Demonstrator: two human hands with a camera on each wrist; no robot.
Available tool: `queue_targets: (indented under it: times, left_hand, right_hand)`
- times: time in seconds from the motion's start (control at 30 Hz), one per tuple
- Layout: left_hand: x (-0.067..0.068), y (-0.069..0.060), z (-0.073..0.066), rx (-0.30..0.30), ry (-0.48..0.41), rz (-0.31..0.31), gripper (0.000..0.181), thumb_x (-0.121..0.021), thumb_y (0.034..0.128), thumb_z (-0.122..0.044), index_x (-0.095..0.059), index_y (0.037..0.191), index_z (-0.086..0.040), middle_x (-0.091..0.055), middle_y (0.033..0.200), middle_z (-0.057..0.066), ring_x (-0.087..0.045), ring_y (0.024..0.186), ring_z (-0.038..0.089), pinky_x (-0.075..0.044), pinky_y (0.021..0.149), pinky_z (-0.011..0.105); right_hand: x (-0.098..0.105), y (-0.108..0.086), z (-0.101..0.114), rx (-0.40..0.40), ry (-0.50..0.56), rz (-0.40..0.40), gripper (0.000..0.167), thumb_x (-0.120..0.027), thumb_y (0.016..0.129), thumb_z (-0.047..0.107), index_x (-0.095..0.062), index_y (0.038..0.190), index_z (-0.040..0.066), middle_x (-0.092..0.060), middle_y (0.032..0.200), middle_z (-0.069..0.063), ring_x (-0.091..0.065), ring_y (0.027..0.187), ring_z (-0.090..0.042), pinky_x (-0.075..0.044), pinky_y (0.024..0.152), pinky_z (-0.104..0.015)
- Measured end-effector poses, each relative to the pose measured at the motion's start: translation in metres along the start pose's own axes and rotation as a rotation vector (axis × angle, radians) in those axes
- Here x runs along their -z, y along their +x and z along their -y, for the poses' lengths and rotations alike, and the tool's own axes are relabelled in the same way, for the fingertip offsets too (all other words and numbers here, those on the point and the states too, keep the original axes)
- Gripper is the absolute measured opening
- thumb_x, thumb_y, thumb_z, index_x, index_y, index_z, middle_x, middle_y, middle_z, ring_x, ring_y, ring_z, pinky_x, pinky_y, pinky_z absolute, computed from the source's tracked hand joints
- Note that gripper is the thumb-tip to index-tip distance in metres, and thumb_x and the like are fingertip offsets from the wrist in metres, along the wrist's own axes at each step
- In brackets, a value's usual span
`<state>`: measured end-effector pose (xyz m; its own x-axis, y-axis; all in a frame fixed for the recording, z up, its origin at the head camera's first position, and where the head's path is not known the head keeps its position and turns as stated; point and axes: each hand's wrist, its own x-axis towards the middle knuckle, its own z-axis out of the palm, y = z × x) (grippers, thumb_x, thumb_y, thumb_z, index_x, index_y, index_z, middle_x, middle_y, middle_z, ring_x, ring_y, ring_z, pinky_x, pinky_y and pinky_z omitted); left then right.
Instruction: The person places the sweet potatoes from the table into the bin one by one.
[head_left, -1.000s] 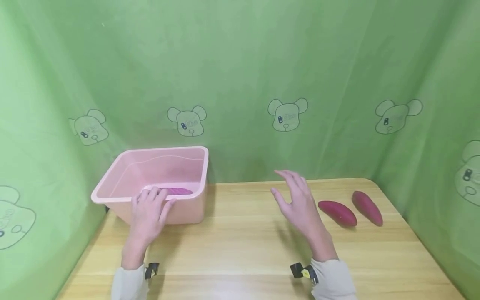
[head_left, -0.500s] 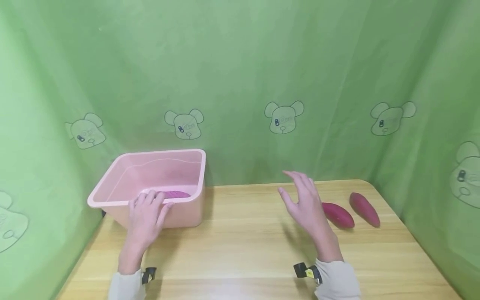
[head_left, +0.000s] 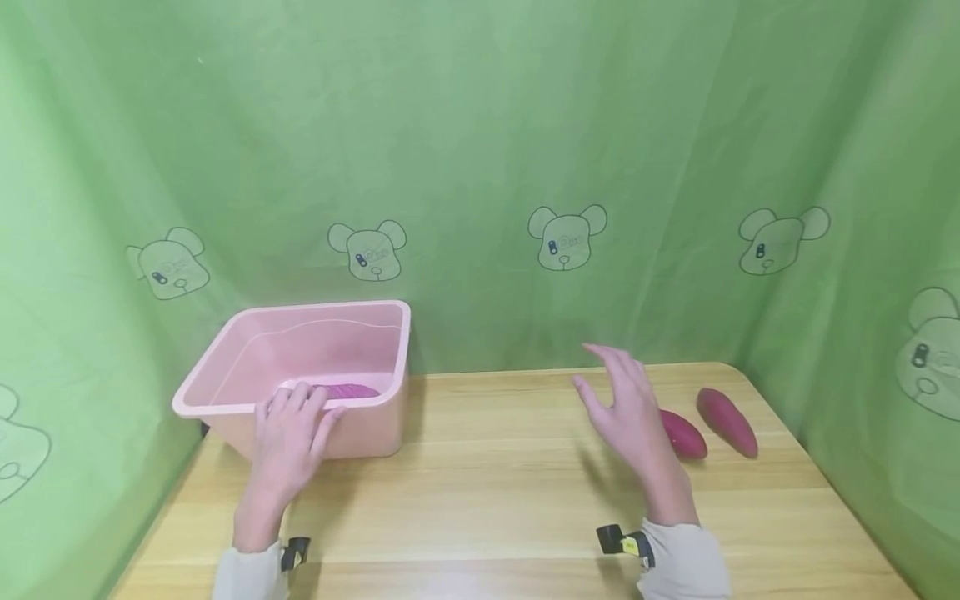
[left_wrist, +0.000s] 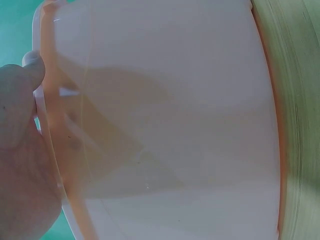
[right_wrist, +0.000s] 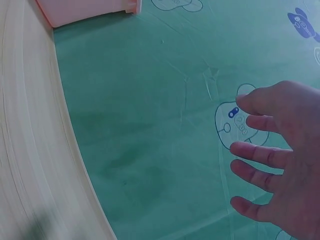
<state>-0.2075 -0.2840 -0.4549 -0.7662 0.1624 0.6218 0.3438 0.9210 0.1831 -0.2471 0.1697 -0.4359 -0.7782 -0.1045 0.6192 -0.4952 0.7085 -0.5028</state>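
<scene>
My left hand point(head_left: 285, 437) grips the front rim of a pink plastic bin point(head_left: 375, 429), its fingers hooked over the edge; the left wrist view has the thumb point(left_wrist: 34, 67) at that rim. Inside the bin lies a long purple thing point(head_left: 352, 391), partly hidden by the hand and rim. To the right, my right hand point(head_left: 630, 421) hovers above the table with fingers spread and holds nothing. Just beside and partly behind it rests a sweet potato point(head_left: 686, 437) with purple-red skin. Farther right lies a second sweet potato point(head_left: 727, 422), apart from the hand.
A light wooden table point(head_left: 480, 500) carries everything. Green cloth point(head_left: 465, 125) printed with bear heads hangs at the back and on both sides. The bin stands at the table's back left. Each wrist wears a strap with a small black camera point(head_left: 610, 539).
My right hand has moved right, toward the sweet potatoes, and now covers part of the nearer one. My left hand stays on the bin's rim. The whole head view has shifted slightly.
</scene>
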Motion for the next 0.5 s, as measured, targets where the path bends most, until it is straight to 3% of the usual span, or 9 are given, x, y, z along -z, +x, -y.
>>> queue_targets:
  times: [0.5]
  left_hand:
    - [0.001, 0.001, 0.0, 0.006, 0.007, 0.004, 0.022, -0.062, 0.1023, -0.033, -0.062, 0.104, -0.011, -0.059, 0.101, 0.01, -0.05, 0.101, 0.037, -0.032, 0.093, 0.058]
  right_hand:
    - [0.015, -0.003, -0.02, -0.093, -0.025, 0.044, 0.05, -0.07, 0.098, 0.017, -0.053, 0.143, 0.004, -0.054, 0.141, -0.022, -0.047, 0.13, -0.046, -0.036, 0.105, -0.066]
